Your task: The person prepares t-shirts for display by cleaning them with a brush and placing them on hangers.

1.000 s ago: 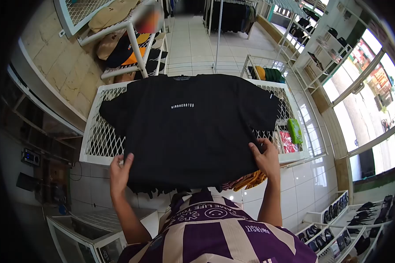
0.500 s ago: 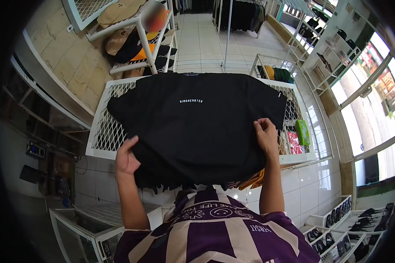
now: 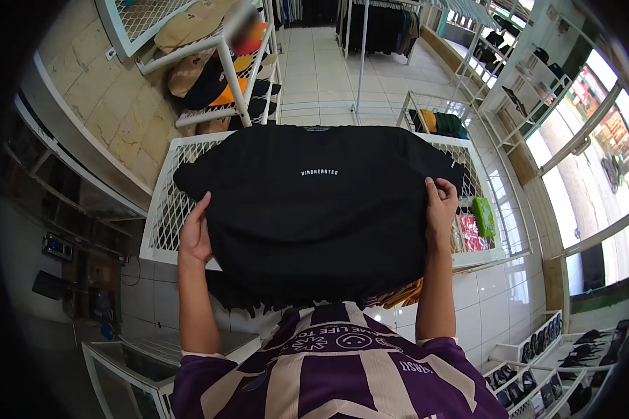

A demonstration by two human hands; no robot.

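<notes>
A black T-shirt (image 3: 321, 216) with small white lettering on the chest lies spread over a white mesh-topped table (image 3: 162, 216), its collar at the far edge and its lower part hanging over the near edge. At the shirt's left side, below the sleeve, my left hand (image 3: 197, 234) has its fingers closed on the fabric edge. My right hand (image 3: 440, 202) pinches the shirt's right side just under the other sleeve. Both sleeves lie out to the sides on the mesh.
A green packet (image 3: 482, 216) and a red-and-white packet (image 3: 472, 234) lie at the table's right. Behind it on the left is a white rack (image 3: 234, 77) of caps. Clothes hang at the back. A glass case (image 3: 133, 370) stands at lower left.
Both hands have moved away from me, the left slightly left and the right slightly right. The shirt's sides are pulled wider, and its lettering has shifted right and a little nearer.
</notes>
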